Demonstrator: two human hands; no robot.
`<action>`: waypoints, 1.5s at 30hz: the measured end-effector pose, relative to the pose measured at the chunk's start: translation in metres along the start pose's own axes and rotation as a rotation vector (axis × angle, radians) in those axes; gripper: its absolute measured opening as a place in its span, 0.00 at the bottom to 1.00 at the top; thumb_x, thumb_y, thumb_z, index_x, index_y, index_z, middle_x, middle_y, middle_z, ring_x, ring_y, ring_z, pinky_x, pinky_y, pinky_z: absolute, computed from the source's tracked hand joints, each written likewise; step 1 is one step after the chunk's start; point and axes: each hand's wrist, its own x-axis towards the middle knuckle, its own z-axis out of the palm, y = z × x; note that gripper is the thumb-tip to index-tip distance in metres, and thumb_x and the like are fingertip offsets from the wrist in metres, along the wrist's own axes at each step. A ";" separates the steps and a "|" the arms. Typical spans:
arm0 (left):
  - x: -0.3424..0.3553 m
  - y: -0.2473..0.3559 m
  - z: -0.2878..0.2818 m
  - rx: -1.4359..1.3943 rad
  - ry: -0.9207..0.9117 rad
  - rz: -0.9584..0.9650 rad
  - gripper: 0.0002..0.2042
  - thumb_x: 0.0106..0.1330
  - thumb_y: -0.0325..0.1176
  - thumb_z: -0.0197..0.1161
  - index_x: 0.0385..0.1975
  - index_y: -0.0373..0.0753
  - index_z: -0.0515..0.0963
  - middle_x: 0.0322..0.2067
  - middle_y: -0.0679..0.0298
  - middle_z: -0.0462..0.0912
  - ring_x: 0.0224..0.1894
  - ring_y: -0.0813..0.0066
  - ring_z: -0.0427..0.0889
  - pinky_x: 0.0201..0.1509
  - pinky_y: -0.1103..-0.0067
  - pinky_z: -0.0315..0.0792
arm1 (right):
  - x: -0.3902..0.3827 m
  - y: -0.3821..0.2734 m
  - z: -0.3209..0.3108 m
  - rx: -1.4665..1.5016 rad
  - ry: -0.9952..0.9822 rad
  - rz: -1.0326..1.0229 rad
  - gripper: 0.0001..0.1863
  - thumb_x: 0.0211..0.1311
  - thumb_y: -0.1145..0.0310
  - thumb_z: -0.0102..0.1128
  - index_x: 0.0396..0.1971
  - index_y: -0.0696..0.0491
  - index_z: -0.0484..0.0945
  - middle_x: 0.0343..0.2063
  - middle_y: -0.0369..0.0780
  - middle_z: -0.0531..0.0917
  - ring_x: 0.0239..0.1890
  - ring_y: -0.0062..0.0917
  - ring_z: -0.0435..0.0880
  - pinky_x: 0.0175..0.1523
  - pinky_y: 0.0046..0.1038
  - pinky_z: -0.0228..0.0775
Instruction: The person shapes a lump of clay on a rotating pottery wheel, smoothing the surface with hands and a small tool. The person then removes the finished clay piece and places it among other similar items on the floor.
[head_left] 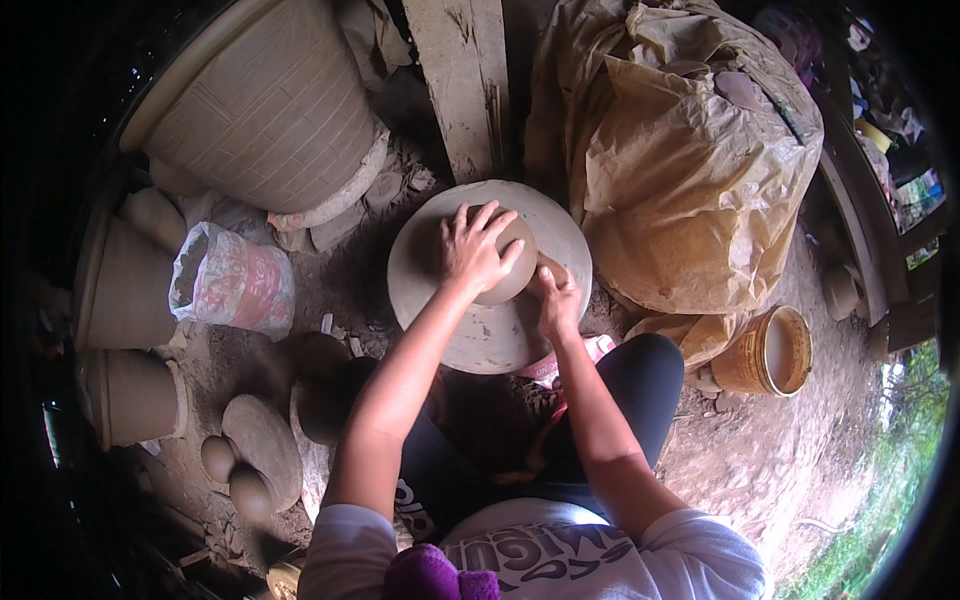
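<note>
Round wheel (pixel 418 275), left hand (pixel 478 248) spread on clay (pixel 508 287), right hand (pixel 559 303) half-curled

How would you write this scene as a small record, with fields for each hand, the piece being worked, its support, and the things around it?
Left hand: spread over the top of the rounded clay piece
Right hand: holds a flat brown piece at the clay's right side; its exact kind is unclear
Support: round grey disc, under the clay
Far left: large pot with brick-like pattern
Left: white and red sack
Far right: brown plastic sheet, draped over a bulky shape
Right: bucket holding cloudy liquid
</note>
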 end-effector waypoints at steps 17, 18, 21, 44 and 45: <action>0.000 -0.016 0.007 -0.088 0.072 0.080 0.25 0.53 0.53 0.57 0.53 0.56 0.70 0.57 0.65 0.65 0.58 0.47 0.60 0.59 0.54 0.53 | 0.031 -0.003 0.000 -0.073 -0.035 -0.006 0.08 0.57 0.72 0.57 0.36 0.58 0.76 0.32 0.35 0.80 0.34 0.17 0.75 0.43 0.20 0.66; -0.001 -0.011 0.011 -0.061 0.104 0.027 0.25 0.54 0.54 0.55 0.53 0.56 0.69 0.58 0.65 0.63 0.57 0.46 0.60 0.59 0.52 0.53 | 0.025 -0.001 0.000 -0.044 -0.033 -0.041 0.08 0.58 0.72 0.56 0.37 0.58 0.75 0.33 0.35 0.80 0.35 0.18 0.75 0.43 0.20 0.66; 0.000 0.013 0.012 0.085 0.099 -0.215 0.26 0.56 0.55 0.52 0.55 0.57 0.67 0.60 0.65 0.60 0.57 0.45 0.60 0.58 0.49 0.53 | 0.007 0.002 0.000 -0.039 0.062 0.031 0.08 0.58 0.73 0.55 0.37 0.58 0.75 0.34 0.36 0.80 0.36 0.18 0.75 0.44 0.21 0.66; 0.008 0.017 -0.009 -0.168 -0.114 -0.373 0.28 0.56 0.59 0.49 0.57 0.58 0.65 0.65 0.64 0.49 0.64 0.38 0.39 0.61 0.44 0.34 | 0.014 -0.014 0.005 -0.087 -0.030 0.042 0.08 0.60 0.71 0.54 0.38 0.57 0.76 0.33 0.35 0.80 0.34 0.15 0.75 0.42 0.19 0.67; 0.010 0.012 -0.016 -0.101 -0.020 -0.203 0.29 0.55 0.59 0.50 0.57 0.58 0.65 0.65 0.65 0.49 0.65 0.38 0.37 0.61 0.44 0.32 | 0.018 -0.016 0.006 -0.077 -0.043 0.080 0.09 0.61 0.70 0.54 0.38 0.57 0.76 0.33 0.35 0.80 0.34 0.16 0.76 0.42 0.19 0.67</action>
